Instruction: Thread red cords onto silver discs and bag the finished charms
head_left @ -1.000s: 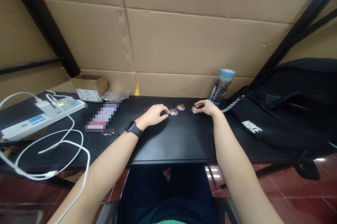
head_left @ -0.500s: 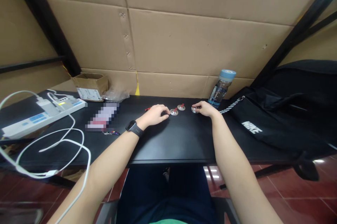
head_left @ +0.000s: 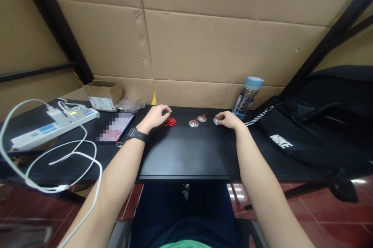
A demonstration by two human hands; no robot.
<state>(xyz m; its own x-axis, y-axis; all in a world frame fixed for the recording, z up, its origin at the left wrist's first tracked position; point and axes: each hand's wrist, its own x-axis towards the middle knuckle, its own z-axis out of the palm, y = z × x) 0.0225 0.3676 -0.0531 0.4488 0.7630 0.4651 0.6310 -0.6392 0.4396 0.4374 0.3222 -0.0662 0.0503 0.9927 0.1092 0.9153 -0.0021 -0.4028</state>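
My right hand [head_left: 229,119] pinches a clear suction cup [head_left: 216,121] low over the black table, near the bottle. Two more clear suction cups, a nearer one [head_left: 194,124] and a farther one [head_left: 202,118], lie to the left of it, each bearing a small red hook. Beside a small pile of red hooks [head_left: 171,122] is my left hand [head_left: 155,117]. Its fingers are bent and apart from the thumb, with nothing seen between them. A dark watch [head_left: 136,134] sits on the left wrist.
At left are a white power strip [head_left: 55,127] with looped cables, a phone [head_left: 116,127], a small cardboard box [head_left: 103,94] and a plastic bag [head_left: 131,104]. A blue-capped bottle [head_left: 247,96] and a black bag [head_left: 303,139] stand right. Cardboard [head_left: 204,46] walls the back.
My left hand has moved left, away from the nearer suction cup to the red pile, which now shows. My right hand stays on its suction cup. The view has shifted slightly.
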